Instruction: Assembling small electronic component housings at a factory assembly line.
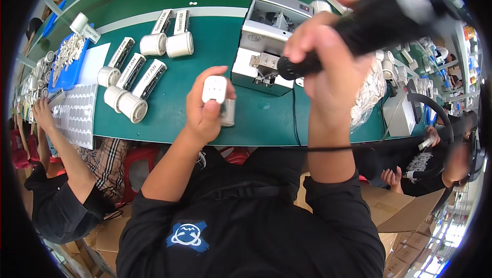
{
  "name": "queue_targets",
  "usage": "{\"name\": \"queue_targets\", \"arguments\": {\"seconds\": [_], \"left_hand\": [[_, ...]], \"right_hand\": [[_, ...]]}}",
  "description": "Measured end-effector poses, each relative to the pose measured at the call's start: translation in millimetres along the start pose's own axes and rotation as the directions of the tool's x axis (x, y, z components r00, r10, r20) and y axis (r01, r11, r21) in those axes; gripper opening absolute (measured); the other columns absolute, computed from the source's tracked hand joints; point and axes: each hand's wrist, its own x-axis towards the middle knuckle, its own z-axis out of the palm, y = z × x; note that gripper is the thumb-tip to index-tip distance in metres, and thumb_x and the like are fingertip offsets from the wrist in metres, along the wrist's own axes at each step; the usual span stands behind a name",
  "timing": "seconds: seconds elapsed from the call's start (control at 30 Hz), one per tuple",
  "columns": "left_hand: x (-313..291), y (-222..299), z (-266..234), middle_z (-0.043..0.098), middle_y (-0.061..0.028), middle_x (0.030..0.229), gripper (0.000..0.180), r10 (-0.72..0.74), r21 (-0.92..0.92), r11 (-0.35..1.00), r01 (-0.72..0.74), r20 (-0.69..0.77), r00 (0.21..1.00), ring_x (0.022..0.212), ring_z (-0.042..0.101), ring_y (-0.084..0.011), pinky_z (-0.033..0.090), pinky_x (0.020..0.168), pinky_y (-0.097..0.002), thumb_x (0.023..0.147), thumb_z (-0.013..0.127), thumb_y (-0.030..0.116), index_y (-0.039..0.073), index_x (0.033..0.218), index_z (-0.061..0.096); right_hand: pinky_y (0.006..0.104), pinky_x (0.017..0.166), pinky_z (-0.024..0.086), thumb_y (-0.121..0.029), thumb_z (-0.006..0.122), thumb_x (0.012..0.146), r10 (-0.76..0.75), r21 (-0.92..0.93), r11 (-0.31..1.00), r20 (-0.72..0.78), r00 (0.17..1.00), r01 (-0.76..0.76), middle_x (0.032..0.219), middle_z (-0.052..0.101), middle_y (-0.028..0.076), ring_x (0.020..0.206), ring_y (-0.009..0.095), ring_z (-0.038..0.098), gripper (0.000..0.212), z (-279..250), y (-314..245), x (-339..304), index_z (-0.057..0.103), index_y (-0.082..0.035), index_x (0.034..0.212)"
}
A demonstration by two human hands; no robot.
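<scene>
Over the near edge of the green table (215, 47), the left hand (200, 116) is clamped on a white unit (214, 88), its rounded end facing up and the thumb against it. The right hand (328, 55) is wrapped round a black tool (359, 29), raised at a tilt and blurred at its upper end; from this view, its lower end overlaps the grey machine (271, 37). Whether they touch cannot be told. Left of the machine lie five round-headed fans (179, 45). Farther left is a blue tray (65, 80) of white pieces; on the right, a clear bag (370, 96) of white parts.
</scene>
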Motion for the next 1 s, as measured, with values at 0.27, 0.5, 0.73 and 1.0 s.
{"name": "queue_targets", "arguments": {"seconds": [0.27, 0.5, 0.73, 1.0], "left_hand": [[-9, 6, 0, 0.054, -0.0052, 0.08, 0.069, -0.043, 0.092, 0.995, 0.038, 0.045, 0.998, 0.068, 0.051, -0.0129, 0.042, 0.06, -0.0242, 0.082, 0.051, 0.056, -0.002, 0.119, 0.044], [-8, 7, 2, 0.051, -0.0046, 0.078, 0.068, 0.016, 0.198, 0.98, -0.026, 0.052, 0.999, 0.068, 0.049, -0.0128, 0.04, 0.059, -0.0244, 0.082, 0.053, 0.055, -0.002, 0.118, 0.045], [-9, 8, 3, 0.051, -0.0045, 0.078, 0.068, 0.021, 0.175, 0.984, -0.025, 0.021, 1.0, 0.068, 0.049, -0.0128, 0.039, 0.059, -0.0246, 0.082, 0.052, 0.056, -0.002, 0.117, 0.045], [-7, 12, 4, 0.052, -0.0074, 0.08, 0.062, -0.022, 0.174, 0.985, 0.01, 0.069, 0.997, 0.068, 0.05, -0.016, 0.042, 0.06, -0.0262, 0.081, 0.056, 0.051, 0.0, 0.116, 0.047]], "right_hand": [[0.0307, 0.053, 0.045, 0.0, 0.056, 0.077, 0.165, -0.012, 0.986, -0.049, 0.985, -0.166, 0.063, 0.051, 0.009, 0.053, 0.018, 0.052, 0.041, -8, 47, -20, 0.037, 0.0, 0.113], [0.0315, 0.054, 0.046, -0.002, 0.055, 0.079, 0.094, 0.019, 0.995, -0.053, 0.994, -0.093, 0.063, 0.05, 0.01, 0.053, 0.018, 0.051, 0.041, -7, 32, -14, 0.035, 0.0, 0.115], [0.0322, 0.056, 0.047, 0.0, 0.056, 0.078, 0.142, -0.038, 0.989, -0.043, 0.989, -0.144, 0.063, 0.05, 0.009, 0.054, 0.018, 0.052, 0.04, -11, 46, -15, 0.036, -0.002, 0.113], [0.0336, 0.053, 0.046, -0.005, 0.055, 0.079, 0.221, 0.052, 0.974, -0.046, 0.974, -0.219, 0.063, 0.048, 0.009, 0.052, 0.019, 0.051, 0.041, -4, 27, -21, 0.035, -0.001, 0.115]]}}
